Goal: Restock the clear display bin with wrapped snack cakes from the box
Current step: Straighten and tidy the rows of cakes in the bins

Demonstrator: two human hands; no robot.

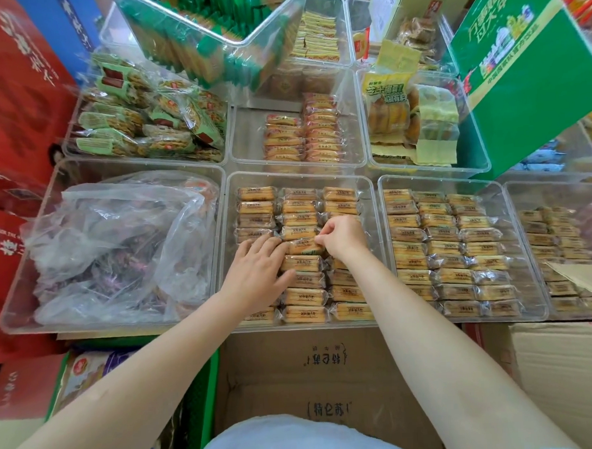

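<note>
The clear display bin in the middle front holds rows of wrapped snack cakes, golden with brown labels. My left hand lies flat with straight fingers on the cakes in the left and middle columns. My right hand has its fingers curled and pinches the end of one wrapped cake in the middle column. Below the bin stands the brown cardboard box, its flaps folded and its inside hidden from view.
A bin with crumpled plastic bags stands to the left, another bin of similar cakes to the right. More clear bins of snacks fill the back. A green carton leans at the right; red cartons stack at the left.
</note>
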